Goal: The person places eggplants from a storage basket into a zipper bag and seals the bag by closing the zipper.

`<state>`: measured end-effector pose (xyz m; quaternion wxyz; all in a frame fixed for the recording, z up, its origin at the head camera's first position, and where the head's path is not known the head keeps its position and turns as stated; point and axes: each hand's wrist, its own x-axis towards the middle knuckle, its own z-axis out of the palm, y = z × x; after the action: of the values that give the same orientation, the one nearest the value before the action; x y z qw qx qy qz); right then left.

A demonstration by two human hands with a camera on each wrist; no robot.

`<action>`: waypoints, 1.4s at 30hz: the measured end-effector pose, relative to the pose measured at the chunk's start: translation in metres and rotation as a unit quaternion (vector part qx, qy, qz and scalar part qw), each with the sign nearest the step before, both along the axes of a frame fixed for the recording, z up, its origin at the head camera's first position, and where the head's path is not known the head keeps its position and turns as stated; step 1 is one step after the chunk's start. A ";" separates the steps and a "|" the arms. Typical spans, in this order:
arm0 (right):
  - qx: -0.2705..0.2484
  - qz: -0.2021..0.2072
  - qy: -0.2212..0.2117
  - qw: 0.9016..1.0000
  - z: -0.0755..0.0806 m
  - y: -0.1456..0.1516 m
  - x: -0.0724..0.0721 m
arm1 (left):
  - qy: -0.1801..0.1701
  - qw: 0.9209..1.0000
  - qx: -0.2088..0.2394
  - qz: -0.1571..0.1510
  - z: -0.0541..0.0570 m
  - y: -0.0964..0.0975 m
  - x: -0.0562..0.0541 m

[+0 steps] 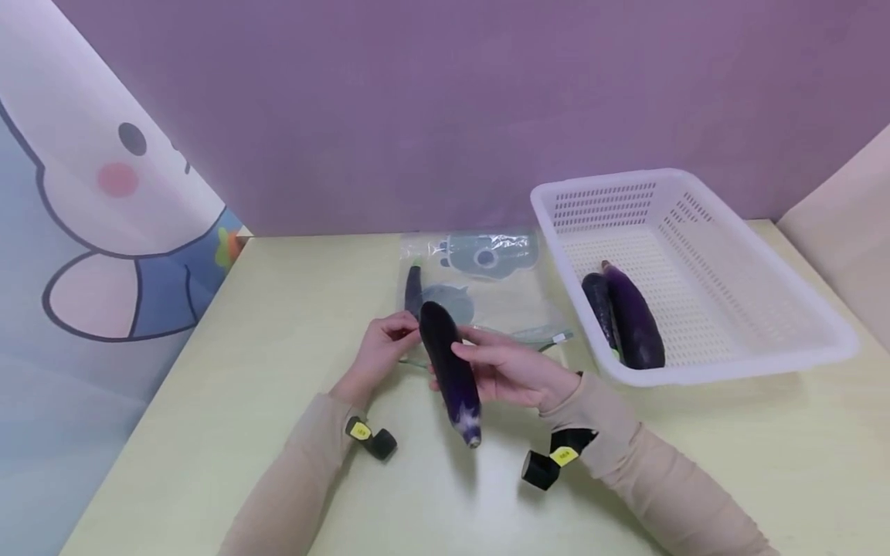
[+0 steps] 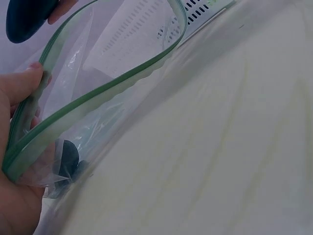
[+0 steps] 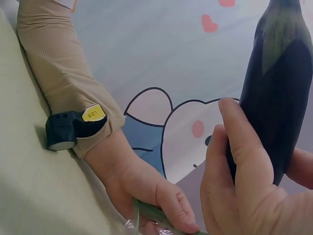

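My right hand (image 1: 518,372) grips a dark purple eggplant (image 1: 445,351) around its middle, tilted above the table, with the pale stem end toward me. The right wrist view shows the same eggplant (image 3: 279,83) between thumb and fingers. My left hand (image 1: 381,349) pinches the rim of a clear zip bag (image 1: 504,301). In the left wrist view the bag's green zip edge (image 2: 102,90) gapes wide. A slim dark vegetable (image 1: 413,287) with a green tip lies inside the bag; its kind is unclear. The eggplant is outside the bag, close to its mouth.
A white perforated basket (image 1: 758,309) stands at the right. Inside it lie another eggplant (image 1: 634,320) and a slim, dark, bumpy cucumber-like vegetable (image 1: 599,305). A purple wall (image 1: 417,116) bounds the back of the pale table (image 1: 278,309). A zip slider (image 1: 559,338) sits near the basket.
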<state>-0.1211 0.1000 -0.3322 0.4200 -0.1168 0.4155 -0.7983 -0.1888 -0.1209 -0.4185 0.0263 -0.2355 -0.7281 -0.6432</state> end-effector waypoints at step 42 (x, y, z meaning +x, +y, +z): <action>0.045 0.048 -0.025 0.998 -0.023 0.013 -0.002 | -0.030 0.999 -0.010 0.013 0.004 0.000 0.000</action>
<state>-0.1231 0.1132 -0.3550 0.4726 -0.0976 0.4345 -0.7605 -0.1885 -0.1205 -0.4145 0.0106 -0.2068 -0.7378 -0.6424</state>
